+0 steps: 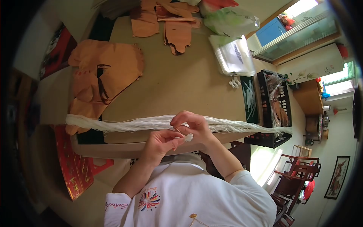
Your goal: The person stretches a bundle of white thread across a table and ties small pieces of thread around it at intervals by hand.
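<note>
A long hank of white thread [140, 124] stretches across the near edge of the table, from the left end to the black crate on the right. Just in front of it, my two hands meet. My left hand [162, 144] is closed in a pinch on a fine white strand beside a small white thread bundle [188, 137]. My right hand [194, 128] curls round that small bundle, its thumb and forefinger bent close together near the strand. The palm hides part of the bundle.
Orange-brown flat pieces [109, 68] lie at the left, with more pieces [177, 34] at the back. Clear plastic bags [236, 56], small white bundles [234, 82] and white sticks [249, 98] are at the right. A black crate [261, 140] stands beyond the table's right edge.
</note>
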A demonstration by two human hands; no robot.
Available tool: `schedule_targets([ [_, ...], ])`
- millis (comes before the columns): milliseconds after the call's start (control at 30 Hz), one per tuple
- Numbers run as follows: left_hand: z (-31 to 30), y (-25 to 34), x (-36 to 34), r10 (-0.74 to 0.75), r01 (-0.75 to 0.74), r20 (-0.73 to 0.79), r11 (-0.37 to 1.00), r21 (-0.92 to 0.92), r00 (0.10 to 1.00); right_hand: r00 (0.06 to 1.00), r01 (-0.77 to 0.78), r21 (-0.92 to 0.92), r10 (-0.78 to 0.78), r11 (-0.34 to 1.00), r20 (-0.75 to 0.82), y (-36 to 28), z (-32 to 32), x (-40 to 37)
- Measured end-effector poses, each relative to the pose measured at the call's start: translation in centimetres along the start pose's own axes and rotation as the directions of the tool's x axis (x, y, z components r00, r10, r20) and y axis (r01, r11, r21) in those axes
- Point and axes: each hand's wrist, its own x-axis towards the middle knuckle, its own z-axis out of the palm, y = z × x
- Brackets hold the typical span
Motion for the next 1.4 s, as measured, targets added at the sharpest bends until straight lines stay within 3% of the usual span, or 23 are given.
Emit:
schedule_targets([
  [100, 0.7, 0.0, -0.2, 0.132, -0.117, -0.108, 0.983, 0.139, 0.985, 0.982, -0.185, -0.105, 0.181, 0.977, -0.043, 0.4, 1.3, -0.3],
  [200, 0.1, -0.6, 0.4, 0.322, -0.246, -0.181, 0.905, 0.346, 0.929, 0.979, -0.2, -0.279, 0.182, 0.939, -0.088, 0.3, 2.3, -1.4],
  [233, -0.3, -0.8, 0.5, 0.381, -0.275, -0.192, 0.865, 0.419, 0.905, 0.983, -0.183, -0.275, 0.168, 0.944, -0.079, 0.5, 2.3, -1.4],
  [333, -1.1, 0.0, 1.1, 0.437, -0.151, -0.265, 0.713, 0.685, 0.86, 0.999, -0.033, -0.663, 0.041, 0.748, -0.004, -1.6, 2.9, -2.4],
  [433, -1.4, 0.7, 0.9, 0.394, -0.184, -0.083, 0.592, 0.784, 0.915, 0.997, 0.081, -0.762, -0.066, 0.643, 0.05, -4.7, 1.8, -1.3],
  [467, -1.3, 0.9, 0.8, 0.358, -0.203, -0.017, 0.566, 0.799, 0.934, 0.997, 0.082, -0.736, -0.066, 0.672, 0.05, -4.7, 1.2, -0.7],
  [567, -0.9, 0.7, 0.4, 0.191, -0.176, 0.033, 0.806, 0.566, 0.981, 0.999, 0.048, -0.605, -0.043, 0.795, 0.023, -3.1, 0.0, 0.5],
  [667, -0.8, 0.3, 0.6, 0.184, -0.155, -0.129, 0.966, 0.206, 0.974, 0.994, -0.106, -0.397, 0.09, 0.912, -0.06, -1.1, 1.3, -0.2],
  [767, -1.1, 0.1, 1.1, 0.276, -0.21, -0.267, 0.946, 0.248, 0.923, 0.994, -0.109, -0.514, 0.096, 0.851, -0.053, -1.0, 2.5, -1.8],
  [867, -1.7, -0.5, 1.5, 0.419, -0.179, -0.243, 0.746, 0.641, 0.875, 0.999, 0.027, -0.69, -0.033, 0.723, 0.004, -2.4, 2.7, -1.7],
  [933, -1.4, 0.1, 1.4, 0.561, -0.301, 0.009, 0.43, 0.851, 0.828, 0.995, 0.08, -0.75, -0.093, 0.657, 0.025, -3.7, 2.3, -1.1],
  [967, -1.1, 0.5, 1.4, 0.596, -0.355, 0.15, 0.243, 0.903, 0.789, 0.996, 0.043, -0.711, -0.084, 0.702, -0.023, -3.8, 2.0, -0.9],
  [1033, -0.6, 0.7, 1.2, 0.634, -0.446, 0.292, 0.092, 0.89, 0.716, 0.991, -0.023, -0.624, -0.063, 0.781, -0.114, -3.9, 1.4, -0.7],
  [1133, 0.0, 0.7, 1.3, 0.657, -0.504, 0.441, -0.105, 0.857, 0.612, 0.895, -0.446, -0.243, 0.433, 0.861, -0.109, -3.8, 0.4, -1.5],
  [1167, 0.0, 0.7, 1.3, 0.659, -0.506, 0.476, -0.165, 0.847, 0.582, 0.889, -0.457, -0.133, 0.447, 0.879, -0.1, -3.5, -0.1, -1.8],
  [1233, 0.4, 0.4, 1.6, 0.651, -0.518, 0.48, -0.151, 0.842, 0.589, 0.878, -0.465, 0.096, 0.472, 0.88, -0.074, -3.1, -0.8, -2.3],
  [1333, 1.0, -0.5, 2.2, 0.645, -0.526, 0.487, -0.152, 0.837, 0.589, 0.895, -0.401, 0.218, 0.431, 0.89, -0.112, -3.5, -1.3, -2.4],
  [1400, 1.5, -0.8, 2.8, 0.655, -0.528, 0.482, -0.146, 0.836, 0.582, 0.898, -0.392, 0.135, 0.411, 0.91, -0.161, -3.4, -1.9, -2.8],
])
